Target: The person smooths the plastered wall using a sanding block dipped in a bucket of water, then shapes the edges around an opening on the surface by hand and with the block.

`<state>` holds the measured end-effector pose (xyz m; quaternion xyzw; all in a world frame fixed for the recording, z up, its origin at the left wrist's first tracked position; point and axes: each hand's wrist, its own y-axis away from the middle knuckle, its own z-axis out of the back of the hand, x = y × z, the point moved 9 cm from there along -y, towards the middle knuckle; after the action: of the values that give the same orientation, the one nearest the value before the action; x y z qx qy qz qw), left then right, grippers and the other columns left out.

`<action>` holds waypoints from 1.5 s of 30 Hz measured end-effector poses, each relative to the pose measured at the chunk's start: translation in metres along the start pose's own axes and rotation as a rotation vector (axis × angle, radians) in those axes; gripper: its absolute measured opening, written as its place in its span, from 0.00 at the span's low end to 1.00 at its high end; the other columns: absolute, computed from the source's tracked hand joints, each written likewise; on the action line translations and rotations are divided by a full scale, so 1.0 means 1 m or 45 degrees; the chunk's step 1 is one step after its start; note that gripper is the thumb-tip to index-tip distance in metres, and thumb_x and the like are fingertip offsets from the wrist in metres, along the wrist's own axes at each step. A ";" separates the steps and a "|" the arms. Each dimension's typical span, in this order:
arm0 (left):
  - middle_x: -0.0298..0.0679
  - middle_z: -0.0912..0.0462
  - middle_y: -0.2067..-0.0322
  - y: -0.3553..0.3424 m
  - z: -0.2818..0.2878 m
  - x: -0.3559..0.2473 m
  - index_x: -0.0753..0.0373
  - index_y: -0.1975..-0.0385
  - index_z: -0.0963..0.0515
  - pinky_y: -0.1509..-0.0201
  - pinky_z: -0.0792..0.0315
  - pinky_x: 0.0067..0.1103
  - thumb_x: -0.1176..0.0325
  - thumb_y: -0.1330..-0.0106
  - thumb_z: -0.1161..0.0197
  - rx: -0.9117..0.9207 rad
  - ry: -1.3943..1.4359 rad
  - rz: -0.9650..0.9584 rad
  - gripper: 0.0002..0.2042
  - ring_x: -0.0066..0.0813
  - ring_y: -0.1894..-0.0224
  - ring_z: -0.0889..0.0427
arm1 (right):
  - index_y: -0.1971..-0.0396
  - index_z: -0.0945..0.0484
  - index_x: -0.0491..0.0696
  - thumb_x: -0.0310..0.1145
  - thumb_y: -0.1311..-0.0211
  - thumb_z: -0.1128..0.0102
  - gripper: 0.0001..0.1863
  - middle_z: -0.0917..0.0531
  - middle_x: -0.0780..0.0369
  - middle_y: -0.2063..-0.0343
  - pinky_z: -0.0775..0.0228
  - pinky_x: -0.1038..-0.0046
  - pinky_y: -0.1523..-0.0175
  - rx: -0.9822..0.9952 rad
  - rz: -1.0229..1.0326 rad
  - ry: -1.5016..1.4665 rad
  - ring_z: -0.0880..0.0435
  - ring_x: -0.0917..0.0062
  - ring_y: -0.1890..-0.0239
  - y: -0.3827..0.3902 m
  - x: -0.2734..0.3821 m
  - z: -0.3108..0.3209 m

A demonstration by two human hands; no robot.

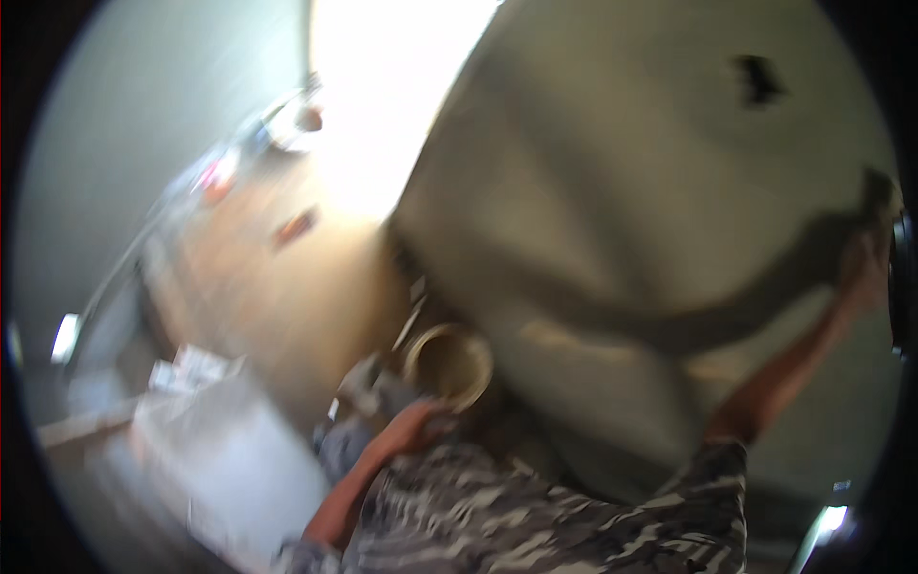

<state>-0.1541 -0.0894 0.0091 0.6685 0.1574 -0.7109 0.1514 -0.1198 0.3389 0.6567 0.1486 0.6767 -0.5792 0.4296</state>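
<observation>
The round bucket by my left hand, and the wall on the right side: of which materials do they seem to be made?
Bucket: possibly plastic, dull yellowish; its rim shows no clear metallic gleam, but blur leaves metal possible. Wall: probably plaster or cement render, matte grey-beige; the broad face looks continuous, without visible joints, though paint may cover it.

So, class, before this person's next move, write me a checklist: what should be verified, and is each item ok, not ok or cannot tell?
1. Left hand at the round container: ok, it is by the near side of the rim.
2. Left hand's grip on the container: cannot tell, the fingers are blurred.
3. Container's mouth uncovered: ok, no lid shows over it.
4. Right hand within view: ok, out at the far right in front of the wall.
5. Right hand free of any object: cannot tell, too blurred.
6. Picture sharp enough for fine detail: not ok, blurred.
</observation>
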 end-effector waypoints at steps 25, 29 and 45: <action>0.45 0.17 0.62 0.003 0.216 -0.035 0.66 0.49 0.22 0.51 0.26 0.28 0.75 0.36 0.38 -0.378 -0.247 0.236 0.15 0.38 0.59 0.19 | 0.41 0.24 0.58 0.31 0.39 0.46 0.24 0.24 0.68 0.38 0.45 0.50 0.29 -0.019 -0.200 -0.129 0.29 0.66 0.34 -0.169 0.178 0.038; 0.43 0.17 0.60 -0.062 0.207 -0.083 0.64 0.47 0.22 0.55 0.24 0.25 0.73 0.35 0.36 -0.138 -0.176 0.105 0.16 0.31 0.58 0.18 | 0.36 0.29 0.52 0.38 0.30 0.56 0.24 0.28 0.59 0.35 0.51 0.55 0.26 0.199 -0.170 -0.174 0.34 0.65 0.32 -0.198 0.259 -0.007; 0.44 0.19 0.58 -0.060 0.261 -0.092 0.64 0.42 0.25 0.53 0.26 0.27 0.70 0.32 0.40 -0.362 -0.217 0.220 0.18 0.33 0.58 0.20 | 0.40 0.26 0.53 0.32 0.38 0.47 0.24 0.21 0.56 0.44 0.30 0.63 0.45 0.074 0.173 -0.733 0.22 0.66 0.42 -0.098 0.417 -0.019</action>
<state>-0.4100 -0.1459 0.1173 0.5887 0.1848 -0.7199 0.3178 -0.4406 0.2049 0.4063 0.0355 0.4987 -0.5866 0.6372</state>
